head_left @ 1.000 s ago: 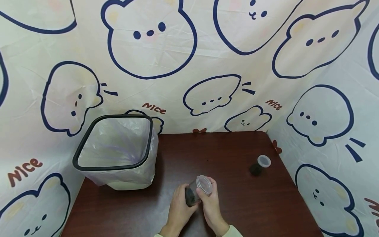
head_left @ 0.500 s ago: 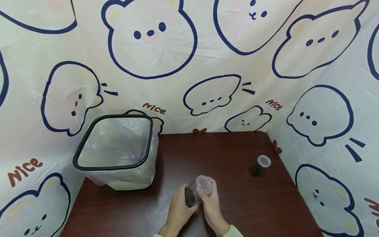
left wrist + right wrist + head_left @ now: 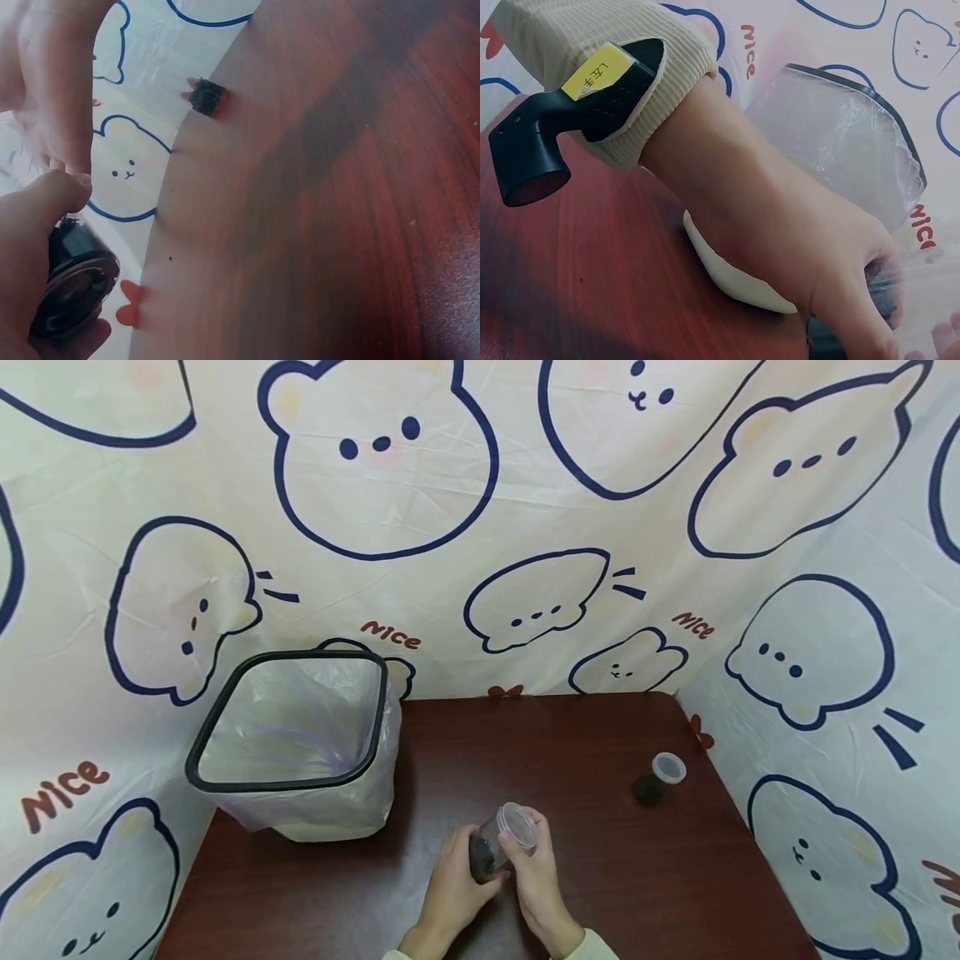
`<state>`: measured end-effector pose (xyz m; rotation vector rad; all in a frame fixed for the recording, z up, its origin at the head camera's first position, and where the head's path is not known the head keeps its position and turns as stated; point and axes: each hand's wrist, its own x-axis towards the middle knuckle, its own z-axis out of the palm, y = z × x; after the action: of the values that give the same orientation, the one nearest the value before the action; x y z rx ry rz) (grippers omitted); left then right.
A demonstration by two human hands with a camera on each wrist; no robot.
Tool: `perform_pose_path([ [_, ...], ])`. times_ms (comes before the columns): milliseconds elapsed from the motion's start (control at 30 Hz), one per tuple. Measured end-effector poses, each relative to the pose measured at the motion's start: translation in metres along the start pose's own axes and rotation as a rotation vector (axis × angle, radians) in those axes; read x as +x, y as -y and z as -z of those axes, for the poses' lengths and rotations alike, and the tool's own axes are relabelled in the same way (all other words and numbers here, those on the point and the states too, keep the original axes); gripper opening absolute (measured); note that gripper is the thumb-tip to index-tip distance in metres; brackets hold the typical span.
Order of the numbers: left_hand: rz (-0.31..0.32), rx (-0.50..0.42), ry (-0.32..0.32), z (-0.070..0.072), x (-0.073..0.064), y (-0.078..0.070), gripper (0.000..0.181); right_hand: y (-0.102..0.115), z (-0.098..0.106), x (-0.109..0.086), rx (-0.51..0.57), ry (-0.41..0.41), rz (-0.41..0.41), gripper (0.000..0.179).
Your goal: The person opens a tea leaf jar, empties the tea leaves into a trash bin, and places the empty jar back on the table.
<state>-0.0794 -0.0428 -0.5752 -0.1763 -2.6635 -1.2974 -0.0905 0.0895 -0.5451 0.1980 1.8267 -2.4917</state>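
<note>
Near the table's front, both hands hold a small clear plastic jar [image 3: 487, 847] with dark contents and a round clear lid [image 3: 517, 825]. My left hand [image 3: 453, 889] grips its darker lower part from the left. My right hand [image 3: 536, 885] holds the lid end, thumb against the side near the rim. The left wrist view shows the jar's dark round bottom [image 3: 71, 292] in the left hand's grip. In the right wrist view the left hand [image 3: 832, 255] covers much of the jar, and the right fingers show at the lower right corner.
A bin [image 3: 337, 814] with a black rim and a pale plastic liner stands at the table's left. Towards the right edge is a second small container [image 3: 648, 789], dark below with a pale round top. Printed cloth [image 3: 420, 593] hangs behind the brown table [image 3: 600, 860].
Both hands keep their grip on the jar in nearly the same place. My left wrist has shifted very slightly left.
</note>
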Motion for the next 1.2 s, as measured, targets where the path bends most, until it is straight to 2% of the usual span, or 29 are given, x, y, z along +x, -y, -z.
perform_pose_path([
  [367,-0.016,-0.021,0.063,0.005,0.002,0.003,0.07,0.0,0.002,-0.002,0.018,0.033,0.027,0.055],
  [700,0.003,-0.08,0.134,0.01,0.004,0.006,0.069,-0.001,0.005,-0.001,0.017,0.085,0.063,0.051],
  [1200,-0.028,-0.126,0.179,0.015,0.005,0.006,0.069,0.003,0.008,0.001,-0.009,0.14,0.049,0.054],
])
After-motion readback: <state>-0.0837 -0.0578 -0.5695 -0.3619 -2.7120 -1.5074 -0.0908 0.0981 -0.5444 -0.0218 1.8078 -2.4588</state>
